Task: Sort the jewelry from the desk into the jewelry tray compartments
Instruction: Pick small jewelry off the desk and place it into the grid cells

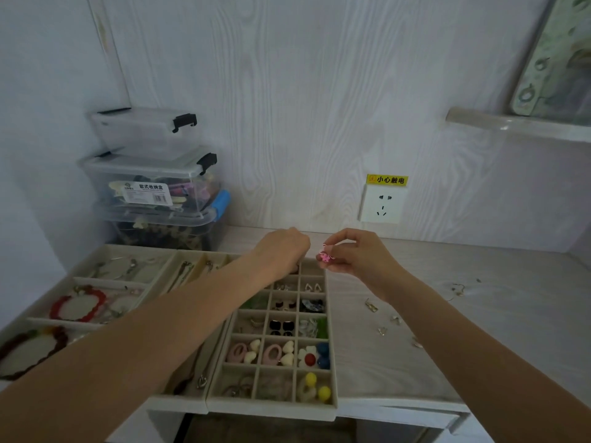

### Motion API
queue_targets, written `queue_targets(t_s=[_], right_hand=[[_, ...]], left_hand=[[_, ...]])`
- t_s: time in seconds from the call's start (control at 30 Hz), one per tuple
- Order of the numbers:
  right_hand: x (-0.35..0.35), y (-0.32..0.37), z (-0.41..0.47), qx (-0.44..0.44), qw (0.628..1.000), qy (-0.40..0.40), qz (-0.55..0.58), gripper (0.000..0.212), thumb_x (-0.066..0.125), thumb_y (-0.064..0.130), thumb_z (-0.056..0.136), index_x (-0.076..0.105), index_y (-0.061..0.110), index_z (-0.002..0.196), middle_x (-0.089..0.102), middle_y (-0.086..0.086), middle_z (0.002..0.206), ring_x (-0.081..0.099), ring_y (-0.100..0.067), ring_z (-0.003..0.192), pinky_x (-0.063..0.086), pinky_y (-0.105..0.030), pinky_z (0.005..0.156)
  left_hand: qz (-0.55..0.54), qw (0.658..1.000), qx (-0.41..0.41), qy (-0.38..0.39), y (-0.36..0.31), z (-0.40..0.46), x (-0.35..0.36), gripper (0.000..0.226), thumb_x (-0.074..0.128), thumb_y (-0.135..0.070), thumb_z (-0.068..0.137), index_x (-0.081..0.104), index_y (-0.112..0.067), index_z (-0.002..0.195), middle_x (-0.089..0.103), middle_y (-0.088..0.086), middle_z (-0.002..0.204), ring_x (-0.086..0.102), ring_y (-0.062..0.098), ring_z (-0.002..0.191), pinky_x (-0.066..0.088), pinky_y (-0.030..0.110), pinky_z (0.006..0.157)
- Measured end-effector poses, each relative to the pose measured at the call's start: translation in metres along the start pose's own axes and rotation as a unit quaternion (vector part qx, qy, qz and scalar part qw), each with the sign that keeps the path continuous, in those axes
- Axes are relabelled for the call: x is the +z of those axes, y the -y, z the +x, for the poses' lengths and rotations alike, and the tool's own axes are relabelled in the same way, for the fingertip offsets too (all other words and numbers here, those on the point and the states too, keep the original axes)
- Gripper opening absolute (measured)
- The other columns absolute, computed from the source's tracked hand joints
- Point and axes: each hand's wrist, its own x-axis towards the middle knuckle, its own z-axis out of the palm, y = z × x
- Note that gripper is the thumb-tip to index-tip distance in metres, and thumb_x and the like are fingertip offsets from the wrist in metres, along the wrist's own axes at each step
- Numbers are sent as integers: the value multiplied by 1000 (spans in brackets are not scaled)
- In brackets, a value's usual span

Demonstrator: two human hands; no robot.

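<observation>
Fingers (332, 251) of the right hand (358, 257) are pinched together on a small pink earring (325, 256), held up in the air just past the far right corner of the tray (271, 407). That corner is what the next move hangs on: the earring sits slightly beyond and to the right of the tray's top row of small compartments, so it has to come back toward the person and a little left, then down, to land in one. It looks too small and bunched to give it any clear long axis from where I stand.

Across from it, the left hand (283, 251) is over the same far end of the tray, knuckles up, its fingers curled down toward the top compartments. Whether they grip anything I cannot tell; the back of the hand hides them. Both hands are near each other, but only the right one plainly carries a piece.

The nearer compartments already hold pairs: hearts, pink ovals, yellow balls, dark squares. Empty or near-empty cells seem to lie at the far end, right under the hands, which suits a short drop.

Loose pieces (371, 306) remain on the surface (479, 314) to the right, well apart from the tray, closer to the right arm than the left. I'd judge the sorting well along, not finished.
</observation>
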Motion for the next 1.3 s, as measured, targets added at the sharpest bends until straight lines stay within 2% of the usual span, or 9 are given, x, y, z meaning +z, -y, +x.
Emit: queue_targets(t_s=[0.17,0.3,0.4,0.6,0.73,0.87,1.03,1.13,1.3], right_hand=[[-3,2,-3,-3,1000,4,-7,5,61,-2,85,61,2,87,70,-17,82,70,-16,66,56,-18,60],[-4,1,-5,-2,1000,4,-5,5,61,-3,85,61,2,87,69,-16,81,70,-16,66,56,-17,60],[-2,2,-6,-6,1000,9,-6,5,61,-3,85,60,1,88,69,-17,81,70,-15,65,55,-17,58],[0,3,-7,-5,1000,10,-12,5,62,-1,86,61,1,90,70,-18,83,69,-12,61,53,-16,55],[-1,3,-7,-5,1000,9,-16,5,62,-1,85,61,3,88,69,-18,82,69,-12,59,53,-16,54],[-2,1,-7,-3,1000,8,-21,5,63,0,85,62,3,88,69,-17,82,69,-12,60,52,-16,54],[-3,-1,-7,1,1000,7,-20,5,62,-1,85,62,2,89,69,-15,80,68,-11,60,53,-16,55],[-5,-2,-7,0,1000,5,-25,5,62,0,86,62,3,89,69,-14,80,68,-12,62,55,-17,57],[-3,-3,-8,5,999,3,-31,4,63,0,85,62,4,87,68,-13,78,67,-12,62,56,-17,59]], left_hand=[[-67,997,-45,22,0,3,1,18,58,-4,87,54,-11,71,62,9,86,63,21,79,55,34,79],[-141,986,-58,67,5,1,0,9,58,-5,88,66,-4,87,64,6,81,64,19,79,55,33,82],[-157,985,-53,53,7,-2,-1,12,58,-4,88,68,-5,94,66,8,95,64,19,86,53,31,86],[-114,992,-61,-2,6,-4,2,8,62,-11,86,62,-11,94,61,6,98,60,19,86,52,31,80],[-90,993,-71,-13,6,-4,5,10,61,-19,88,65,-12,93,65,5,94,62,17,84,53,33,83],[-70,995,-74,-23,5,-3,6,11,60,-20,88,68,-14,92,67,3,91,62,16,80,52,30,78],[-77,994,-80,-23,5,-3,9,9,60,-19,88,67,-13,89,66,3,91,62,16,82,53,33,80],[-96,992,-72,-30,8,-4,9,12,60,-23,89,67,-14,91,65,0,92,61,15,83,51,29,78],[-111,993,-41,-20,13,-11,8,9,61,-25,88,62,-16,88,54,-2,93,55,13,85,49,29,80]])
